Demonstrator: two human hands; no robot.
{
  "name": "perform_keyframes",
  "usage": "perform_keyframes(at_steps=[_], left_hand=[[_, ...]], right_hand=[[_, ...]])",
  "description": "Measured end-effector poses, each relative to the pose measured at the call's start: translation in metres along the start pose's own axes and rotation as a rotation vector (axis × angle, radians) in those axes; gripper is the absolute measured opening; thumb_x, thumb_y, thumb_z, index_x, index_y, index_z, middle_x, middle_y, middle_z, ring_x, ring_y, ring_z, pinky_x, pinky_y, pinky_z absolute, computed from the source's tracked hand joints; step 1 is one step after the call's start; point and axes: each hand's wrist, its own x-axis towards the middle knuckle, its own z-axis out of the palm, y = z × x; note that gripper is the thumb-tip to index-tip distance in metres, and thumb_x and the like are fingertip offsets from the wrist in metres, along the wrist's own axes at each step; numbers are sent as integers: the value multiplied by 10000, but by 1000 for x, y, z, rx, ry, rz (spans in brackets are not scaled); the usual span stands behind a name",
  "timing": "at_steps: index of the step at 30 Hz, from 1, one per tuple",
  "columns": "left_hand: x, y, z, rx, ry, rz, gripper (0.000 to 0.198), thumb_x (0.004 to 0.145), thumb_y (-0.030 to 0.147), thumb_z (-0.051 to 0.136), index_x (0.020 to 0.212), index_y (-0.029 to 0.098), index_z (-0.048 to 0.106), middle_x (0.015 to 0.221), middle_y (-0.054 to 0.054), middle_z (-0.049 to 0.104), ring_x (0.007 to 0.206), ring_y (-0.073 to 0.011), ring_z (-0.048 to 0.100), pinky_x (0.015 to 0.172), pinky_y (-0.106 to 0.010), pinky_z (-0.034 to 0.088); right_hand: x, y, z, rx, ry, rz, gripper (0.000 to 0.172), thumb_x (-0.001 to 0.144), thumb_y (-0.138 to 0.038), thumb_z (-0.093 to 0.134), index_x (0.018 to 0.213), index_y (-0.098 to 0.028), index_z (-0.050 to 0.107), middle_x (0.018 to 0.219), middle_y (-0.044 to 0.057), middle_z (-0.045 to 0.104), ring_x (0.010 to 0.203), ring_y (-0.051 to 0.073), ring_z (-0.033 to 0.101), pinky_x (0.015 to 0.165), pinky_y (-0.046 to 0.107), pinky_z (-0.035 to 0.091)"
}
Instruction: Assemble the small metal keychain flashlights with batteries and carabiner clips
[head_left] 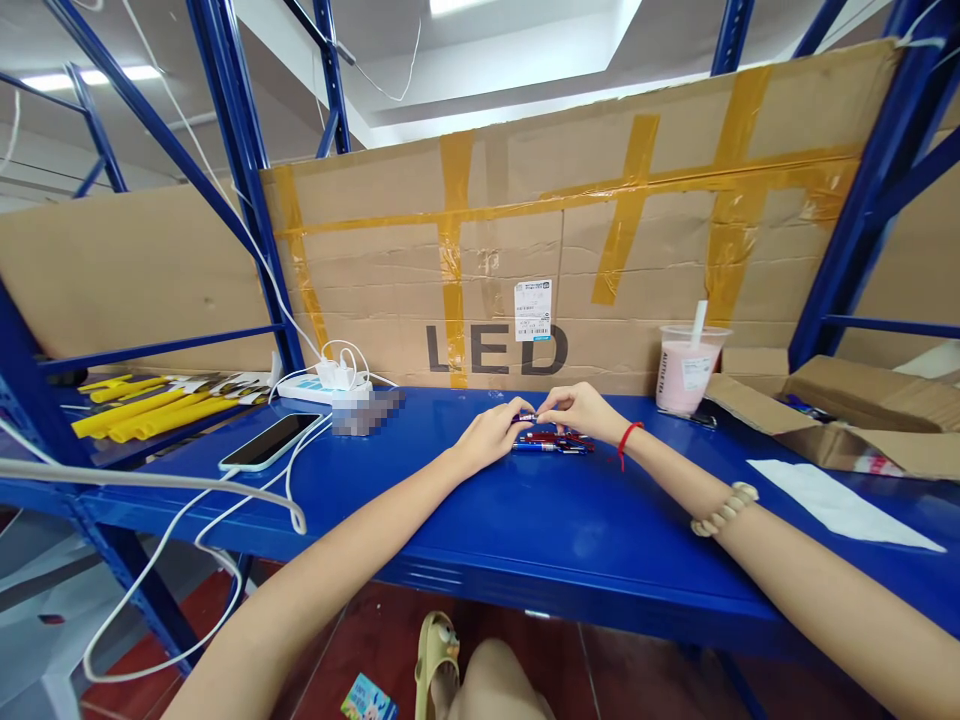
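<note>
My left hand (491,432) and my right hand (581,410) meet over the blue shelf (525,520), fingers pinched together on a small pen (527,418) held between them. Just under the hands lies a little pile of red and blue pens (553,443) on the shelf top. A red string and a bead bracelet (724,510) sit on my right arm.
A phone (270,441) on a white cable lies left, by a power strip with chargers (322,385). Yellow tubes (150,410) fill the left bay. A pink drink cup (684,372), an open cardboard box (832,410) and a white sheet (832,503) stand right. Taped cardboard (570,260) backs the shelf.
</note>
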Motion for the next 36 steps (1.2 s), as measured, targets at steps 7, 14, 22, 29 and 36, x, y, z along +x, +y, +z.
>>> perform_keyframes(at_steps=[7,14,22,29,36], left_hand=[[0,-6,3,41,4,57,233,876,227,417,1084,202,520,1090,-32,607,992,-162,562,853,-269,437],[1,-9,3,64,54,86,186,861,209,447,1003,190,565,998,-29,636,917,-156,566,822,-271,444],[0,-6,3,79,100,67,42,852,203,449,864,179,481,913,-37,605,852,-151,565,742,-249,445],[-1,-5,1,266,33,80,54,838,172,438,832,185,491,804,-23,602,775,-155,556,667,-240,430],[3,-4,1,164,61,0,86,862,253,444,925,207,479,937,-9,620,865,-149,577,719,-241,442]], right_hand=[[-4,-9,1,-3,-17,15,306,626,-423,653,667,-119,657,552,17,582,434,87,486,427,209,377],[-5,-8,3,-17,-20,61,351,640,-451,642,724,-111,672,492,7,559,431,84,465,438,208,380],[-3,-9,-1,-45,-24,63,347,636,-449,646,718,-113,678,583,35,610,466,90,482,451,212,396],[-5,-8,2,1,-62,46,331,606,-433,670,682,-111,670,656,45,636,460,85,501,469,218,425],[0,0,3,-14,21,116,415,615,-488,661,788,-112,690,485,19,569,430,89,471,413,203,373]])
